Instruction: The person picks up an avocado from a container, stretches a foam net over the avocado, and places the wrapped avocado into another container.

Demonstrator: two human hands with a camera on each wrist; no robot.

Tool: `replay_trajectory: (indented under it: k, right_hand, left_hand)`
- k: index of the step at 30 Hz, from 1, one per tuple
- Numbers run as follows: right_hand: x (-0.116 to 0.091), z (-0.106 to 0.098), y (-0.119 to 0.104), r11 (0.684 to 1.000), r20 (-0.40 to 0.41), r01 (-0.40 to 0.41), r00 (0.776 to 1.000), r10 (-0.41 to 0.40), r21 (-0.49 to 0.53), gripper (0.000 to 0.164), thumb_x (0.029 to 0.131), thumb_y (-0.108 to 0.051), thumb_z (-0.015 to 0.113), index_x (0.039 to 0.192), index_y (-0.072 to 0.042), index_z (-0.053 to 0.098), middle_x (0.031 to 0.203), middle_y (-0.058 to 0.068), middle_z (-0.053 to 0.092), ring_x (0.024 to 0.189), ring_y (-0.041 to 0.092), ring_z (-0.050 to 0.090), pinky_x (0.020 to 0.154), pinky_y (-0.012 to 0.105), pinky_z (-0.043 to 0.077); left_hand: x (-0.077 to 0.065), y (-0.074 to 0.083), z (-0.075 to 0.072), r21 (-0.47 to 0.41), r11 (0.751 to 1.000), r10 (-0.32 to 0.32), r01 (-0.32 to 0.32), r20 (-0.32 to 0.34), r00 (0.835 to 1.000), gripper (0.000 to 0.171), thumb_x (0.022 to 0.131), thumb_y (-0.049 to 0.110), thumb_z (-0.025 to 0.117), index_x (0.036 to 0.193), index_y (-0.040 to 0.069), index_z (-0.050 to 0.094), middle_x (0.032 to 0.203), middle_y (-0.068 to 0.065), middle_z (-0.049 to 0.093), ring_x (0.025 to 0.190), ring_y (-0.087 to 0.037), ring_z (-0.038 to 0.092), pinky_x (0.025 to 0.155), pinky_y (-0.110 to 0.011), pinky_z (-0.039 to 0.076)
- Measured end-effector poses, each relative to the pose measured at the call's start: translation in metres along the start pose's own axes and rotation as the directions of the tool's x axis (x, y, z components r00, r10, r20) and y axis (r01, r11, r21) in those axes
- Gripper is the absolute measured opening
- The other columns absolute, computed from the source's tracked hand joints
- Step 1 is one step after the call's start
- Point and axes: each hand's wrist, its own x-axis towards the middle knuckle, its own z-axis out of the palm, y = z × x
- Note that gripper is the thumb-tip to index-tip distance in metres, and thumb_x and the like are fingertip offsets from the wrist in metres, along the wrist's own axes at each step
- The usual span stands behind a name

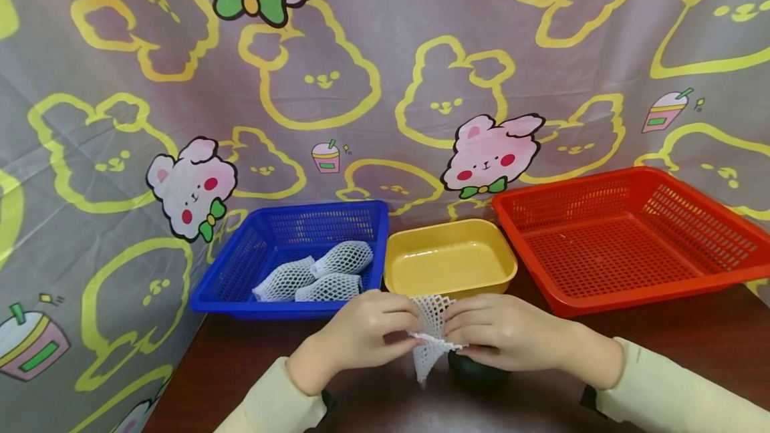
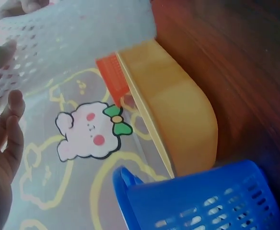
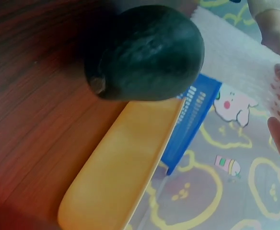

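Observation:
A white foam fruit net (image 1: 430, 313) is stretched between both hands above the front of the table, its narrow tail hanging down. My left hand (image 1: 373, 329) pinches its left edge, while my right hand (image 1: 508, 329) pinches the right edge. Just under the right hand a dark green avocado (image 1: 478, 374) rests on the table, partly hidden in the head view. The right wrist view shows the avocado (image 3: 145, 55) whole and bare, apart from the net. In the left wrist view the net (image 2: 82, 38) spreads wide from the fingers.
Behind the left hand stands a blue basket (image 1: 289, 309) with three net-covered fruits (image 1: 333, 272) inside. A yellow tray (image 1: 451, 259) sits in the middle. At the right is a red basket (image 1: 601, 252). A patterned cloth (image 1: 361, 99) hangs behind them.

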Motion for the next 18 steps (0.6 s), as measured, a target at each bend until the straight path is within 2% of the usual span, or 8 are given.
replay_trajectory:
  k: [4, 8, 13, 18]
  right_hand:
    - [0.0058, 0.0026, -0.0034, 0.997, 0.041, 0.04, 0.998, -0.037, -0.07, 0.018, 0.105, -0.017, 0.059, 0.113, -0.011, 0.074, 0.115, -0.001, 0.072, 0.115, 0.016, 0.065, 0.1, 0.03, 0.049]
    - [0.0081, 0.0032, -0.0033, 0.995, 0.062, 0.043, 0.997, -0.038, -0.085, 0.017, 0.105, -0.015, 0.057, 0.109, -0.011, 0.073, 0.11, -0.002, 0.073, 0.112, 0.014, 0.065, 0.099, 0.027, 0.049]
    - [0.0054, 0.0025, -0.0022, 0.998, 0.045, 0.007, 0.999, -0.004, -0.067, 0.01, 0.101, -0.015, 0.066, 0.106, -0.012, 0.074, 0.107, -0.002, 0.074, 0.108, 0.013, 0.066, 0.095, 0.026, 0.052]
    - [-0.0009, 0.0027, -0.0022, 0.998, 0.03, -0.004, 1.0, 0.006, -0.07, 0.012, 0.096, -0.016, 0.073, 0.108, -0.013, 0.075, 0.106, -0.002, 0.074, 0.107, 0.013, 0.066, 0.094, 0.027, 0.053]
  left_hand:
    - [0.004, 0.0037, 0.0031, 0.08, 0.995, 0.06, -0.059, -0.004, 0.998, 0.021, 0.077, 0.013, 0.089, 0.091, 0.013, 0.074, 0.093, 0.004, 0.07, 0.085, -0.007, 0.067, 0.08, -0.016, 0.051]
    - [0.0057, 0.0042, 0.0036, 0.114, 0.99, 0.079, -0.079, 0.002, 0.997, 0.02, 0.079, 0.019, 0.09, 0.09, 0.014, 0.075, 0.089, 0.006, 0.07, 0.082, -0.005, 0.066, 0.077, -0.015, 0.05]
    - [0.003, 0.0023, 0.0018, 0.118, 0.992, 0.045, -0.044, -0.004, 0.999, 0.022, 0.08, 0.028, 0.09, 0.086, 0.015, 0.075, 0.083, 0.008, 0.069, 0.076, -0.005, 0.064, 0.072, -0.016, 0.049]
    - [-0.0025, 0.0013, 0.0, 0.053, 0.999, 0.006, -0.007, 0.016, 1.0, 0.018, 0.084, 0.025, 0.086, 0.087, 0.013, 0.073, 0.083, 0.007, 0.067, 0.075, -0.007, 0.062, 0.073, -0.016, 0.05]
